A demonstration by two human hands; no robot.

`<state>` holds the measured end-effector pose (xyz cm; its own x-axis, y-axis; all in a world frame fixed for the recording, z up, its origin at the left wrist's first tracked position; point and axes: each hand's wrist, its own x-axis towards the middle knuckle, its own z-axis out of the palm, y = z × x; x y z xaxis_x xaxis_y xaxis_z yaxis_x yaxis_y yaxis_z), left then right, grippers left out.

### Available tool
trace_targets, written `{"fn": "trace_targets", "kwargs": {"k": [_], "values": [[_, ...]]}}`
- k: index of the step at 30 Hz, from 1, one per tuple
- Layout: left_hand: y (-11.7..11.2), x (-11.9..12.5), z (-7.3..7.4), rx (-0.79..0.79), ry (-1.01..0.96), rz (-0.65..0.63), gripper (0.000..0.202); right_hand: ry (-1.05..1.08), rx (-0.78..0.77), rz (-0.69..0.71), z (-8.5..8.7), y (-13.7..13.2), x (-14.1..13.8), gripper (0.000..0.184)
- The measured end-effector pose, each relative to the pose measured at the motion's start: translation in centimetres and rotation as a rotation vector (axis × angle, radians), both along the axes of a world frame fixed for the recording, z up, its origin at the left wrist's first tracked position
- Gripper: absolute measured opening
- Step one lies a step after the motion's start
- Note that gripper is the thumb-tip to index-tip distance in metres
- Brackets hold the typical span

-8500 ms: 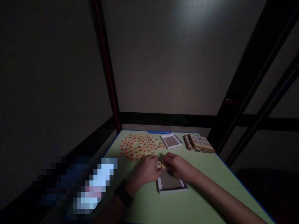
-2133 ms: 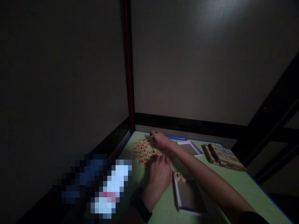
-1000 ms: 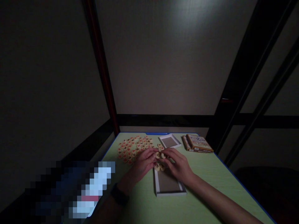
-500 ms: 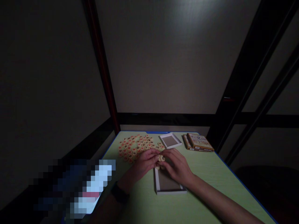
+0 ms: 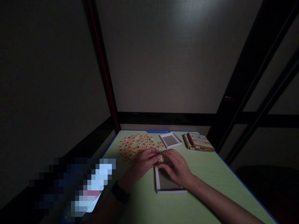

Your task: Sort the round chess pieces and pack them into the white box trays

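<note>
Both hands meet over the far end of a shallow white-edged box tray with a brown bottom. Between them is a small stack of round, pale xiangqi pieces. My left hand is closed on the stack from the left, thumb along its near side. From the right, my right hand curls its thumb and fingers about the same pieces. How many they hold is hidden by the fingers. Left of and beyond the hands, many loose xiangqi pieces with red or black characters lie spread on the table.
Behind the hands lies a second shallow white tray. Two flat printed boxes overlap at the right edge of the green table. A blurred-out bright screen is at the lower left. A wall rises behind the table.
The held pieces have shifted slightly left and turned, so the black character on the front one shows less. My right fingers and thumb have moved a little. The loose pieces look the same.
</note>
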<state>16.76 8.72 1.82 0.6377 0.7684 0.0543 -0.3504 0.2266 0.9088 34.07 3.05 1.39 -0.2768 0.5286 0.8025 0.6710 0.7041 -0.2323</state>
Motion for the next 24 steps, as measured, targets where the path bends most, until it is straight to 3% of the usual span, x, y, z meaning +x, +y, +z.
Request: {"fn": "trace_targets", "kwargs": {"k": [6, 10, 15, 17, 24], "values": [[0.0, 0.0, -0.1, 0.032, 0.009, -0.008, 0.047, 0.007, 0.038, 0.055, 0.4, 0.0, -0.2, 0.023], [0.4, -0.5, 0.3, 0.173, 0.114, 0.054, 0.041, -0.038, -0.011, 0.031, 1.1, -0.2, 0.3, 0.022], [1.6, -0.9, 0.5, 0.38, 0.382, 0.387, 0.006, -0.305, -0.371, -0.009, 1.9, -1.2, 0.4, 0.014], [1.9, -0.8, -0.1, 0.459, 0.514, 0.472, 0.003, -0.448, -0.471, -0.03, 1.9, -1.6, 0.0, 0.012], [0.7, -0.1, -1.1, 0.88, 0.999, 0.49, 0.016, -0.653, -0.544, -0.037, 0.7, -1.9, -1.5, 0.017]]}}
